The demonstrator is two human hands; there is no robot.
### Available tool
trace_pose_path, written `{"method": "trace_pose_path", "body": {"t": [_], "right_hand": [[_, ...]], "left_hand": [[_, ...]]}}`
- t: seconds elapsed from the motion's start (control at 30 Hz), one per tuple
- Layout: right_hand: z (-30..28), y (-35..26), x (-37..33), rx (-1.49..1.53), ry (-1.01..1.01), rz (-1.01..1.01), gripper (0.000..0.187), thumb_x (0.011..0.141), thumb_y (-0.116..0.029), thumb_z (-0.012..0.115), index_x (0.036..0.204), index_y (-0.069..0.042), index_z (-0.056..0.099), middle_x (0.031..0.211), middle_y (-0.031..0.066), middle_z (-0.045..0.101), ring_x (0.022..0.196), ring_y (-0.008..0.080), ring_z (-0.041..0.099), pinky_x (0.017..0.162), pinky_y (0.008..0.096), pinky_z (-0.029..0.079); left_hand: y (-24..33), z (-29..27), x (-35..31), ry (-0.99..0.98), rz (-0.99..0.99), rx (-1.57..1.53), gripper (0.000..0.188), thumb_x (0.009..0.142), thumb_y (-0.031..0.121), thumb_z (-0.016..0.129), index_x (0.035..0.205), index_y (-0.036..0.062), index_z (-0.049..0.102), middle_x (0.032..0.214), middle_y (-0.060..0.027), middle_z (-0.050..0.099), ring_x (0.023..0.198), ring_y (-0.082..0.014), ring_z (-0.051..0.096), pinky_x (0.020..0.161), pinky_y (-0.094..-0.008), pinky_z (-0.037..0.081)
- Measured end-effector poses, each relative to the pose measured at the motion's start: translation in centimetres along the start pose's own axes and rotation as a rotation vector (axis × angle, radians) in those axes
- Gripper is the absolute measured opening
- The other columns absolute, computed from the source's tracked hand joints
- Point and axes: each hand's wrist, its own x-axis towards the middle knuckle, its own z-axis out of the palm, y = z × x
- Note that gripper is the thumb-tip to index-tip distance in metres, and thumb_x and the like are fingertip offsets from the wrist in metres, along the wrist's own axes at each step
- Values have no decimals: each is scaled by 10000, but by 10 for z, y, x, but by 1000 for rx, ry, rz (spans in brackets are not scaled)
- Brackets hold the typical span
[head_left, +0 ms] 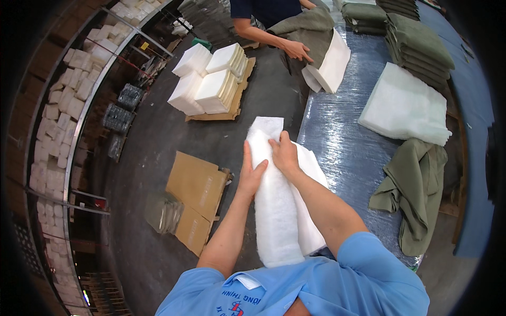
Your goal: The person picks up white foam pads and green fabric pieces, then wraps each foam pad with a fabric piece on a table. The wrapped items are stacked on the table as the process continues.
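A long, folded sheet of fluffy white padding (275, 216) hangs in front of my body, its lower end against my blue shirt. My left hand (252, 174) grips its left edge, thumb on the front face and fingers along the side. Higher up on the right, my right hand (285, 154) is closed on the padding near its top, the fingers bent over it. A second flap of smooth white material (312, 197) hangs behind my right forearm at the table's edge; whether it joins the held sheet is hidden.
The plastic-wrapped table (332, 142) bears a white padding stack (406, 102), a crumpled olive cloth (416, 189) and folded olive cloths (419, 47). Across it, a co-worker's hand (298, 50) touches olive cloth and white padding. White stacks (211, 79) and flat cardboard (195, 195) lie on the floor.
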Motion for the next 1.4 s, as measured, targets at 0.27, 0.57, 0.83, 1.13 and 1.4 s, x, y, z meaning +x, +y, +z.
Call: {"method": "trace_pose_path", "body": {"t": [0.27,0.57,0.83,1.13,1.4], "right_hand": [[-39,32,7,351,-123,450,598,921,-561,674,981,27,584,860,157,679,772,335,664,730,461,518],[-52,5,-56,106,-62,88,490,995,-413,612,1120,61,614,1043,287,701,997,411,687,865,475,513],[-57,3,-80,-16,-77,48,355,1011,-342,592,930,-5,515,805,286,669,802,490,654,723,537,489],[-52,3,-18,258,-390,441,585,955,-608,589,914,-35,704,716,84,630,599,214,583,540,392,467],[-15,-21,-20,-87,-152,42,485,991,-434,584,1133,26,644,996,285,709,940,456,684,837,512,511]], "left_hand": [[1,13,16,-2,93,352,859,901,190,666,1636,173,222,1610,-325,235,1506,-419,266,1200,-438,298],[-5,24,28,21,123,362,872,937,236,660,1647,170,159,1638,-267,247,1493,-417,295,1212,-435,279],[-4,30,-40,9,122,227,875,951,199,657,1648,137,132,1645,-282,190,1530,-384,221,1210,-436,283],[4,20,-54,99,111,647,881,920,213,672,1646,199,173,1649,-345,26,1539,-468,138,1202,-460,281],[17,25,-48,24,185,984,851,912,189,623,1630,76,181,1689,-241,-10,1549,-433,137,1219,-452,284]]}}
